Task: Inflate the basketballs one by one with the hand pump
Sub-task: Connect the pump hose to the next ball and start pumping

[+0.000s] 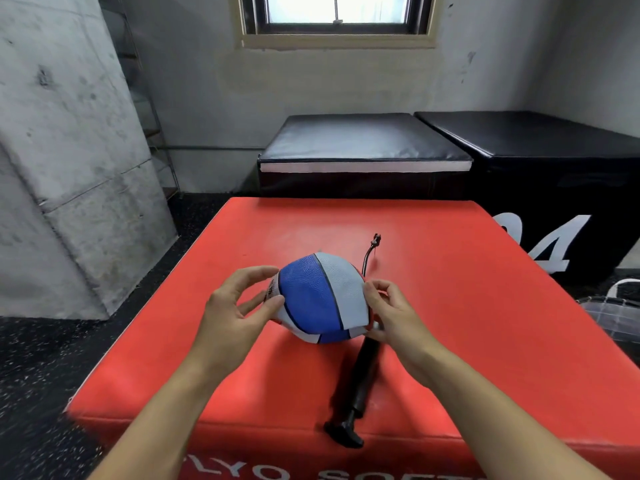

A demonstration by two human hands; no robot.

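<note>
A limp, partly deflated basketball (322, 299) in blue and white panels sits on the red padded box (467, 306). My left hand (239, 303) touches its left side with spread, relaxed fingers. My right hand (391, 313) pinches the ball's right edge between thumb and fingers. A black hand pump (360, 386) lies on the box just right of the ball, its T-handle toward me at the front edge. The pump's thin black hose (370, 251) curves out behind the ball, its tip lying free on the red surface.
Two black padded boxes (363, 143) (540, 140) stand beyond the red one. A concrete pillar (69, 168) rises at the left over dark speckled flooring. A white mesh bag (616, 310) lies on the floor at the right edge.
</note>
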